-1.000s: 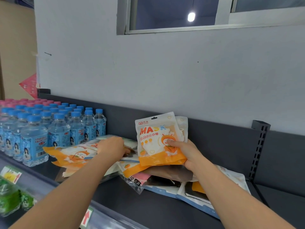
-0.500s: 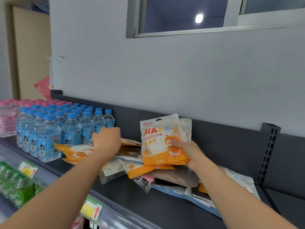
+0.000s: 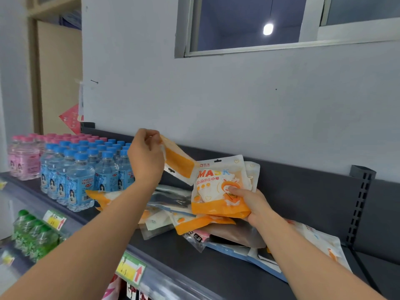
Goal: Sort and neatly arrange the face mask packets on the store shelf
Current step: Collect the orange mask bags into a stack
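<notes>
The left hand pinches an orange mask packet by its upper edge, raised above the loose pile on the dark shelf. The right hand grips a small stack of packets upright, just beside it.

MASK, in big colourful capitals, on the white-and-orange packet, just above the thumb of the right hand. There are small Chinese characters above and below the word, too fine to read. Under those fingers, a clear packet shows a black 10. The orange-backed packet pinched in the left hand shows no legible print. Well below the left fingers, each yellow price tag carries a red up-arrow, figures blurred. Labels on the bottles are unreadable.
</notes>
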The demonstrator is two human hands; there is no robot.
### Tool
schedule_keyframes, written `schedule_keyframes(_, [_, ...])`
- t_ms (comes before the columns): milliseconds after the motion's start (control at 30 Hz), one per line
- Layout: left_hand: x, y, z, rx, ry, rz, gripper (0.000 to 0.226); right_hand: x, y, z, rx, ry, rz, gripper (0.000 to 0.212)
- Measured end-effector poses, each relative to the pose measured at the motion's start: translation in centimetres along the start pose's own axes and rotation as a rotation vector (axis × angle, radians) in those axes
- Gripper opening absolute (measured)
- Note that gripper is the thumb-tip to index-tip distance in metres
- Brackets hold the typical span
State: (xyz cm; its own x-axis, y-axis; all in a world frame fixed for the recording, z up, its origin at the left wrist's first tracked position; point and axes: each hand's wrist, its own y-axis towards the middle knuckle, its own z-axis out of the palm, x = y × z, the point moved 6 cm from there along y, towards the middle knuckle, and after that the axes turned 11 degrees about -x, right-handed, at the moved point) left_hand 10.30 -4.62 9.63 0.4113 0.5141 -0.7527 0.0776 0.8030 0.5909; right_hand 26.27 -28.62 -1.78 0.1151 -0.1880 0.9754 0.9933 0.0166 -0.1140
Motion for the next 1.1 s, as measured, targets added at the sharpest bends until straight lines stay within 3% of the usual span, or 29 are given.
schedule_keyframes(233, [-0.7,0.1,1.4,-0.187,-0.262,-0.272,0.015,-0.2,-0.3,-0.1,-0.037,0.028,0.032,0.06])
schedule_keyframes(433, [-2.8,0.4,3.6,-0.206,-0.457,-0.405,0.021,-0.6,-0.4,0.2,-0.009,0.056,0.062,0.052])
schedule_keyframes(567, [-1.8,-3.4,4.5,0.081,-0.244,-0.217,0.011,-0.9,-0.5,0.4,0.025,0.115,0.097,0.052])
schedule_keyframes(733, [3.7,-6.7,4.3,0.394,0.012,-0.115,0.028,-0.8,-0.1,0.1,0.01,0.155,0.051,0.031])
schedule_keyframes(800, [4.6,-7.4,4.6,0.455,0.123,-0.111,0.01,-0.8,0.0,0.1,0.002,0.133,0.012,0.024])
schedule_keyframes(867, [5.7,-7.6,5.3,0.498,0.231,-0.159,0.034,-0.6,0.0,0.2,-0.002,0.104,-0.04,0.027])
schedule_keyframes(967, [6.9,-7.7,5.8,0.561,0.272,-0.391,0.074,-0.2,-0.1,-0.3,-0.037,0.097,-0.082,0.022])
schedule_keyframes(1033, [7.1,-8.6,6.1,0.681,0.19,-0.58,0.072,-1.0,0.2,-1.2,-0.114,0.113,-0.039,0.018])
schedule_keyframes(1100, [7.3,-9.5,6.4,0.791,0.144,-0.656,0.056,-2.5,0.7,-2.5,-0.159,0.154,0.008,0.028])
